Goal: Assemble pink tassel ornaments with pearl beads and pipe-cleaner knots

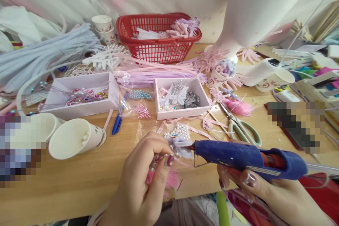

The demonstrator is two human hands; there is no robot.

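In my right hand (254, 183) is a blue glue gun (233, 155), held level with its nozzle pointing left. The nozzle tip meets, or nearly meets, a pale lavender pipe-cleaner flower (182, 144). My left hand (148, 173) pinches that flower between thumb and fingers at its left side. Beneath the left hand, pink fluff (172, 180) shows, partly covered by the fingers. A sheet of white pearl beads (182, 131) lies just behind the flower. Green-handled scissors (242, 127) rest on the table beyond the glue gun.
A white box of silver and white pieces (182, 113) and another box of gem stems (79, 111) stand mid-table. Behind them is a red basket (159, 47). Paper cups (70, 141) tip over at left, near a blue pen (116, 123). A white mannequin-like form (238, 10) rises at back right.
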